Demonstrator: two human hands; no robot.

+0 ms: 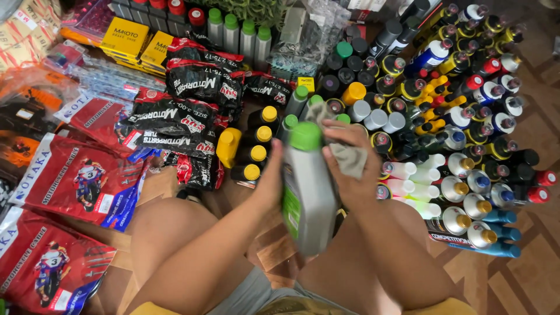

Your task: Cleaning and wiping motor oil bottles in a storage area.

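A tall grey bottle (309,192) with a green cap and a green label stands tilted between my knees. My left hand (270,181) grips its left side. My right hand (348,163) presses a grey-beige cloth (349,156) against the bottle's upper right shoulder, just under the cap. The bottle's lower part hangs over the wooden floor between my legs. My left hand's fingers are hidden behind the bottle.
Several bottles and spray cans with coloured caps (461,116) crowd the floor ahead and to the right. Black bottles with yellow caps (254,151) stand just left of the held bottle. Black tube packs (186,111), red bagged packs (76,175) and yellow boxes (125,36) fill the left.
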